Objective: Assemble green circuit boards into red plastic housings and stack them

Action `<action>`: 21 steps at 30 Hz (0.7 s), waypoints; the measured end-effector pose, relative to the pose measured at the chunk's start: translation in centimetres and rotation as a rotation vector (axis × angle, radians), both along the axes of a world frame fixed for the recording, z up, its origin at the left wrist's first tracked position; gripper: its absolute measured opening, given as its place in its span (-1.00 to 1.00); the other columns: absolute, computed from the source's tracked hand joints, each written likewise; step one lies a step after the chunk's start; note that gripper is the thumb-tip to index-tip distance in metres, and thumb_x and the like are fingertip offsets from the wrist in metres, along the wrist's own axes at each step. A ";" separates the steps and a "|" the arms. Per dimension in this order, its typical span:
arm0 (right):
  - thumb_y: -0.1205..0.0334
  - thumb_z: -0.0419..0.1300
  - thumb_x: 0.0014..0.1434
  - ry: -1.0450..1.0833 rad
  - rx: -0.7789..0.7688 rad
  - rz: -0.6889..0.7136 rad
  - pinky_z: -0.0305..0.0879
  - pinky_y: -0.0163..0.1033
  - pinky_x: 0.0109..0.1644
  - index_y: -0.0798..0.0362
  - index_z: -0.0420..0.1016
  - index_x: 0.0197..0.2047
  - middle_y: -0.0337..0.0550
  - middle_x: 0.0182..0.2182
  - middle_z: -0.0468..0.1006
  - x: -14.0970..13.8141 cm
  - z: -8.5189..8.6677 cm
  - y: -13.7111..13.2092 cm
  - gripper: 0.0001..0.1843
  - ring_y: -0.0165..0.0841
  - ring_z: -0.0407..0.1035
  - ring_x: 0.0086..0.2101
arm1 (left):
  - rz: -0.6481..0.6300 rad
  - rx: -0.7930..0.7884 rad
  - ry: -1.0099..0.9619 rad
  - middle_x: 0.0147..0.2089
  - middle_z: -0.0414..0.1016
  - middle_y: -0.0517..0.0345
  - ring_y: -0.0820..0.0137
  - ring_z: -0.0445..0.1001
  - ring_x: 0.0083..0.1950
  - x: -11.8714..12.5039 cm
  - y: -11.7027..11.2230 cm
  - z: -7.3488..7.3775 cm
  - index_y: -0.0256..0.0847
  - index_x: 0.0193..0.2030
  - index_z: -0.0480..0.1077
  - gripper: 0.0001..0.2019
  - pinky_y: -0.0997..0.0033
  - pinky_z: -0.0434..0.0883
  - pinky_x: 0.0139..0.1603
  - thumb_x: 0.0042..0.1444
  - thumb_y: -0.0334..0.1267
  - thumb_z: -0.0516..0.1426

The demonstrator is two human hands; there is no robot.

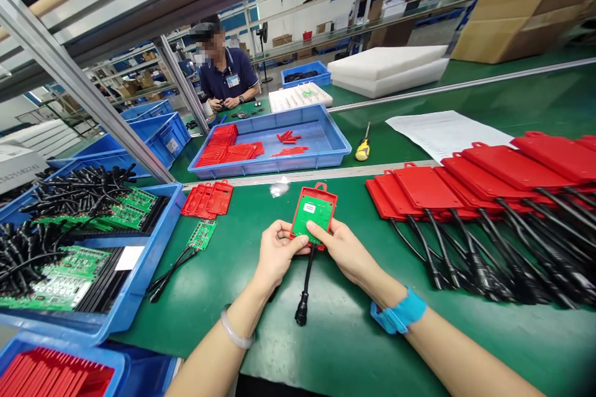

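Note:
Between my two hands I hold a red plastic case [332, 200] with a green circuit board [315, 211] lying inside it. My left hand [278, 254] grips the lower left edge, its thumb on the board's bottom edge. My right hand [347, 251] holds the lower right side, and that thumb presses on the board's face. A black cable [305, 291] hangs from the case's lower end and ends in a round connector on the green table. Left of my hands lies another circuit board [202, 236] with black leads, just below several empty red cases [207, 200].
Blue bins with cabled boards [161, 248] and red parts [56, 375] stand left. A blue tray [274, 164] of red pieces sits ahead, beside a yellow screwdriver [363, 149]. Several cabled red cases [423, 187] lie right, near a paper sheet [442, 130]. A co-worker [228, 74] sits opposite.

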State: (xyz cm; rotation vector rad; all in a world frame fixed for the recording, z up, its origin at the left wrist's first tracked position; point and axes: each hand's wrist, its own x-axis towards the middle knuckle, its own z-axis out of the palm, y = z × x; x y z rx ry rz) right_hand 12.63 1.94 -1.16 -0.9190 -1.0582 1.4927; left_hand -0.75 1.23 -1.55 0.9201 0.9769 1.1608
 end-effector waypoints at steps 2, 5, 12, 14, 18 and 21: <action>-0.13 0.32 -0.04 -0.066 0.021 0.002 0.32 -0.13 -0.02 0.09 0.53 -0.21 -0.09 -0.23 0.59 0.4 0.2 0.1 -0.52 -0.18 0.43 -0.17 | -0.017 0.015 -0.004 -0.41 0.46 0.16 0.45 0.49 -0.40 -0.3 -0.1 0.2 -0.31 -0.33 0.32 -0.63 0.39 0.51 -0.28 -0.21 -0.23 0.37; -0.12 0.33 -0.05 -0.095 0.023 -0.007 0.34 -0.13 -0.07 0.11 0.55 -0.22 -0.08 -0.24 0.60 0.9 0.2 0.1 -0.52 -0.18 0.45 -0.23 | -0.077 0.056 -0.012 -0.28 0.49 0.10 0.43 0.52 -0.32 -0.7 -0.3 0.4 -0.31 -0.26 0.35 -0.61 0.40 0.47 -0.18 -0.22 -0.33 0.38; -0.14 0.35 -0.08 -0.087 0.005 -0.001 0.34 -0.13 -0.07 0.11 0.56 -0.22 -0.08 -0.25 0.61 1.2 0.0 0.2 -0.50 -0.19 0.47 -0.25 | -0.106 0.071 0.019 -0.28 0.49 0.08 0.42 0.52 -0.32 -0.9 -0.3 0.7 -0.31 -0.23 0.38 -0.64 0.41 0.45 -0.19 -0.19 -0.35 0.36; -0.14 0.35 -0.09 -0.091 0.005 -0.012 0.34 -0.14 -0.07 0.11 0.56 -0.22 -0.08 -0.24 0.60 1.1 0.0 0.2 -0.49 -0.19 0.46 -0.24 | -0.072 0.095 0.057 -0.34 0.50 0.08 0.44 0.50 -0.37 -0.8 -0.3 0.6 -0.33 -0.25 0.38 -0.65 0.43 0.45 -0.23 -0.19 -0.33 0.36; -0.14 0.35 -0.10 -0.082 -0.005 -0.026 0.35 -0.13 -0.12 0.13 0.55 -0.22 -0.07 -0.28 0.60 0.9 -0.1 0.1 -0.48 -0.19 0.47 -0.28 | -0.090 0.098 0.102 -0.29 0.50 0.09 0.45 0.50 -0.35 -0.7 -0.6 0.8 -0.30 -0.18 0.34 -0.62 0.45 0.44 -0.24 -0.15 -0.32 0.34; -0.09 0.37 -0.10 -0.044 -0.011 -0.041 0.37 -0.14 -0.15 0.13 0.55 -0.24 -0.09 -0.30 0.60 0.6 -0.1 -0.1 -0.51 -0.21 0.46 -0.31 | -0.181 0.072 0.106 -0.24 0.51 0.09 0.46 0.50 -0.31 -0.5 -0.7 1.0 -0.27 -0.13 0.29 -0.56 0.49 0.42 -0.24 -0.15 -0.35 0.33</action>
